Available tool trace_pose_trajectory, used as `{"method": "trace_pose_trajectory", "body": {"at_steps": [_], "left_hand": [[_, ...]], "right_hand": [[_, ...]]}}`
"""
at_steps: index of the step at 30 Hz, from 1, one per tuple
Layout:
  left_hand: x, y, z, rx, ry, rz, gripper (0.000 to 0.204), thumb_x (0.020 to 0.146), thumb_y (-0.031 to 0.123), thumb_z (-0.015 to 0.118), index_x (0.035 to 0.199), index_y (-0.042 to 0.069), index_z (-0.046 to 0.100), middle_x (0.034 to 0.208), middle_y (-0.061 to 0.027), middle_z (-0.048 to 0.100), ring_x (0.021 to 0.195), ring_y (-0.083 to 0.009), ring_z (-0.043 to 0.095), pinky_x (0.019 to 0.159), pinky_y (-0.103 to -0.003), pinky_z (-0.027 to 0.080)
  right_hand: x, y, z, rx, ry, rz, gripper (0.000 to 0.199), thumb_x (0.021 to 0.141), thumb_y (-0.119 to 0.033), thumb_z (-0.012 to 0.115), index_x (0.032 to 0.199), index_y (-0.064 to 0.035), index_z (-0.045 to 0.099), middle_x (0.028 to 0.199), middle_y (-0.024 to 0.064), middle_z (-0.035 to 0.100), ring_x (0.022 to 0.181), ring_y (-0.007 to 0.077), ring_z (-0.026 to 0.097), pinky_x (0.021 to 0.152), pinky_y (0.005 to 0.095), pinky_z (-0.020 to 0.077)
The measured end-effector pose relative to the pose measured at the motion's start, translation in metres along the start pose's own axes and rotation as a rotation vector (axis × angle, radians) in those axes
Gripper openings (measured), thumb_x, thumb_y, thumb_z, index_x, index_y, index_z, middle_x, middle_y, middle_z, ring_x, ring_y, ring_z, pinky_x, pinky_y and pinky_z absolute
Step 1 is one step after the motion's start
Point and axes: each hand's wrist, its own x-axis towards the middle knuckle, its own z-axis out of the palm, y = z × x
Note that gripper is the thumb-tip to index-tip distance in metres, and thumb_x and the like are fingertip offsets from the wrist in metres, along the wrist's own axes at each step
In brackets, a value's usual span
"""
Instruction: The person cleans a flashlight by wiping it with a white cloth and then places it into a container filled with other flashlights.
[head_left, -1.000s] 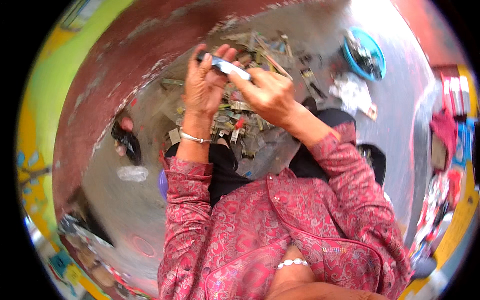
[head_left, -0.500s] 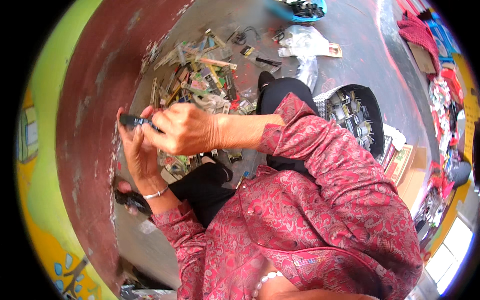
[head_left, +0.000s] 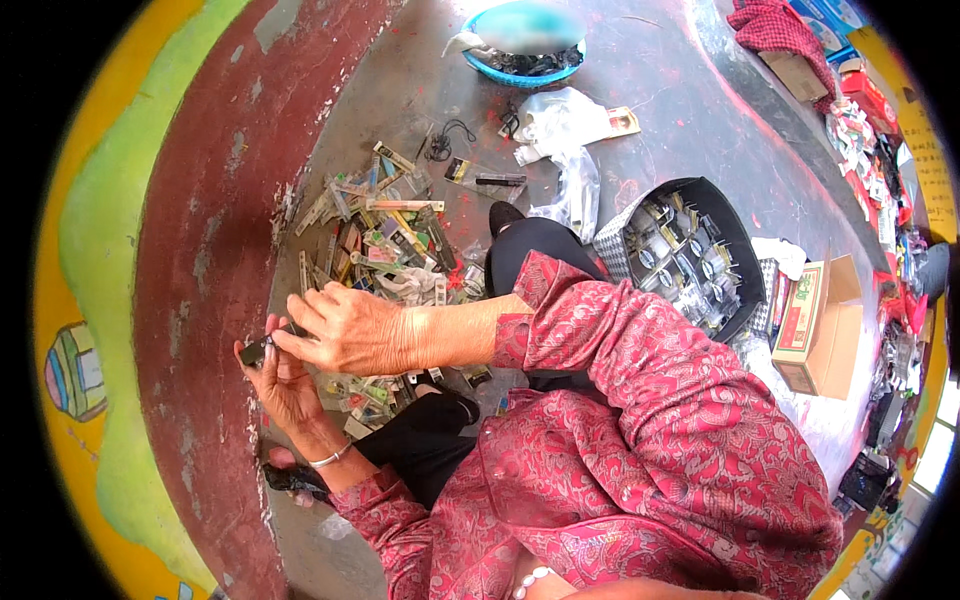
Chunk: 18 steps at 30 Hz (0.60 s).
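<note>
At the left, in front of the dark red wall, my two hands meet around a small flat dark object (head_left: 256, 351) whose kind I cannot make out. My left hand (head_left: 288, 392), below a silver bracelet, holds it between thumb and fingers. My right hand (head_left: 355, 330) reaches across from the right, its thumb and index finger pinched at the object's right end. Much of the object is covered by the fingers. Beyond my hands, a loose pile of small packages and strips (head_left: 395, 235) lies on the floor.
A black-lined box (head_left: 735, 225) holding several small packs stands right of my knee, beside an open cardboard box (head_left: 835, 335). Farther off are a clear plastic bag (head_left: 570, 185), a flat pack with a dark stick (head_left: 487, 180) and a blue basket (head_left: 480, 68).
The view has shifted, so the floor things and both hands sit lower in it. The dark object now shows shorter between my fingers. Both hands stay on it.
</note>
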Motion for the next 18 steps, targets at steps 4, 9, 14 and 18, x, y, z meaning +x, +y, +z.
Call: {"method": "trace_pose_trajectory", "body": {"at_steps": [4, 9, 14, 18], "left_hand": [[0.008, -0.005, -0.016, 0.125, 0.163, 0.044, 0.048, 0.082, -0.007, 0.049, 0.122, 0.014, 0.031, 0.12, -0.0272, 0.045, 0.107, -0.0331, 0.051, 0.089, -0.041, 0.048], [0.009, -0.015, 0.021, 0.218, 0.216, 0.023, 0.045, 0.084, -0.005, 0.048, 0.122, 0.015, 0.033, 0.123, -0.0287, 0.042, 0.116, -0.0329, 0.044, 0.094, -0.045, 0.04], [0.042, -0.035, -0.04, 0.055, 0.209, -0.017, 0.039, 0.084, -0.005, 0.047, 0.116, 0.014, 0.037, 0.122, -0.0289, 0.042, 0.114, -0.0344, 0.045, 0.094, -0.049, 0.04], [0.04, -0.017, -0.108, -0.093, 0.257, -0.012, 0.034, 0.084, -0.006, 0.047, 0.112, 0.013, 0.04, 0.122, -0.0291, 0.043, 0.112, -0.0356, 0.047, 0.093, -0.053, 0.04]], "right_hand": [[0.004, 0.008, -0.014, -0.096, -0.031, 0.05, 0.038, 0.075, -0.018, 0.051, 0.109, -0.0015, 0.051, 0.101, 0.022, 0.052, 0.082, 0.0267, 0.057, 0.067, 0.0332, 0.0446], [0.001, 0.003, -0.014, -0.04, -0.001, 0.027, 0.023, 0.069, -0.017, 0.053, 0.078, 0.0044, 0.055, 0.081, 0.0164, 0.057, 0.07, 0.0226, 0.056, 0.059, 0.0308, 0.0427], [0.006, -0.029, -0.014, -0.158, 0.149, 0.065, 0.027, 0.067, -0.019, 0.053, 0.076, 0.0056, 0.057, 0.074, 0.0134, 0.058, 0.065, 0.0197, 0.056, 0.053, 0.0317, 0.0424], [0.015, 0.033, -0.075, -0.153, -0.187, 0.169, 0.012, 0.062, -0.019, 0.055, 0.06, -0.0091, 0.05, 0.056, 0.0016, 0.051, 0.054, 0.0179, 0.056, 0.048, 0.0368, 0.0456]]}}
